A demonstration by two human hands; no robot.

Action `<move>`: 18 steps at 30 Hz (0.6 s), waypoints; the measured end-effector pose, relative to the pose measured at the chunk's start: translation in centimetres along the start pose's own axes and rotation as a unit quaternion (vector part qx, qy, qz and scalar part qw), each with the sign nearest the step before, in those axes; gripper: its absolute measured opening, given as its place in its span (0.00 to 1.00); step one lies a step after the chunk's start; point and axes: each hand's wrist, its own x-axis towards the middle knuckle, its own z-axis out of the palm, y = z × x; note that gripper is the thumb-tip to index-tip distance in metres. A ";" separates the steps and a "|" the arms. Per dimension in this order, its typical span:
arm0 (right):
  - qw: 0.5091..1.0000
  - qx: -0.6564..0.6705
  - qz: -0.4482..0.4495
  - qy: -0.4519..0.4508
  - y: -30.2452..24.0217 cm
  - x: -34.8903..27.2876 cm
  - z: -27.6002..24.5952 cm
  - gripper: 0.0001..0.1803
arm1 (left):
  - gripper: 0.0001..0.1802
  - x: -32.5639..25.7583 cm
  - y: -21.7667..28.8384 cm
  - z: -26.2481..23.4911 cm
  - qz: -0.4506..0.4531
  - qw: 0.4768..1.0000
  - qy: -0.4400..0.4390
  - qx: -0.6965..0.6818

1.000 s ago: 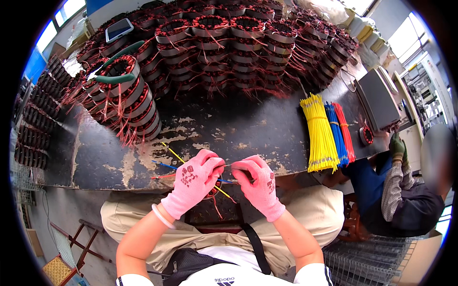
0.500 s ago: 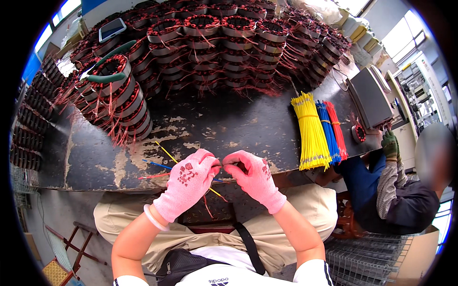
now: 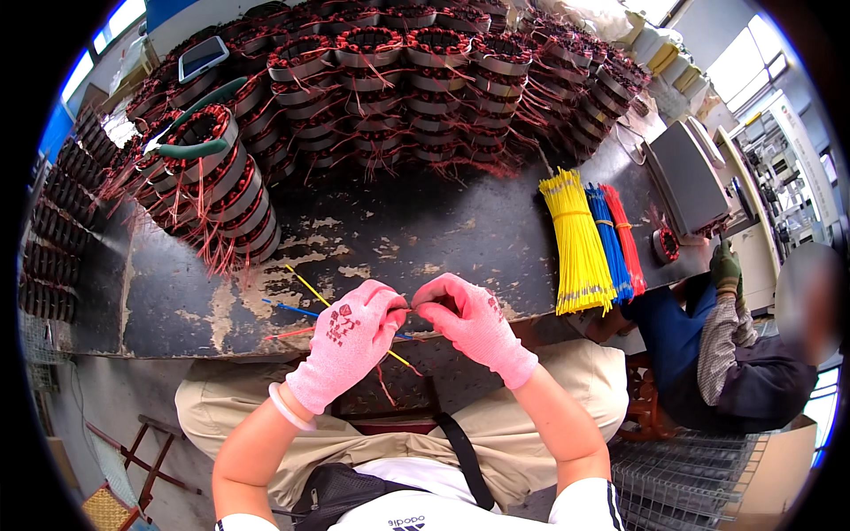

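My left hand [image 3: 347, 334], in a pink glove, is closed around a few insulated wires near the table's front edge. A yellow wire [image 3: 305, 283], a blue wire [image 3: 290, 309] and a red wire [image 3: 289, 335] stick out on its left side. Below the hand, the yellow wire's other end and a thin reddish strand [image 3: 383, 387] hang out. My right hand [image 3: 474, 326], also gloved in pink, pinches with thumb and forefinger close to the left fingertips. Whatever lies between those fingertips is too small to make out.
Stacks of wound motor stators [image 3: 370, 97] line the table's back, with another stack [image 3: 212, 190] at left holding green-handled pliers [image 3: 193, 149]. Bundles of yellow [image 3: 580, 248], blue [image 3: 609, 243] and red wires [image 3: 625, 239] lie right. A co-worker [image 3: 744, 354] sits beside a grey box [image 3: 686, 181].
Both hands stay together at nearly the same spot. My right hand has turned slightly, and the wires in my left hand have shifted a little.
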 end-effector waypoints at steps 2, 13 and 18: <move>1.000 0.005 0.008 -0.002 0.0 0.0 0.0 0.07 | 0.07 0.0 -0.1 0.0 0.004 1.000 0.003 0.002; 0.997 -0.072 -0.021 -0.028 0.1 1.4 -0.2 0.08 | 0.09 0.0 -0.5 1.3 0.040 0.998 0.046 0.016; 0.995 0.044 0.085 -0.035 2.1 2.1 -0.7 0.11 | 0.09 0.1 -1.0 1.6 0.064 0.997 0.025 0.019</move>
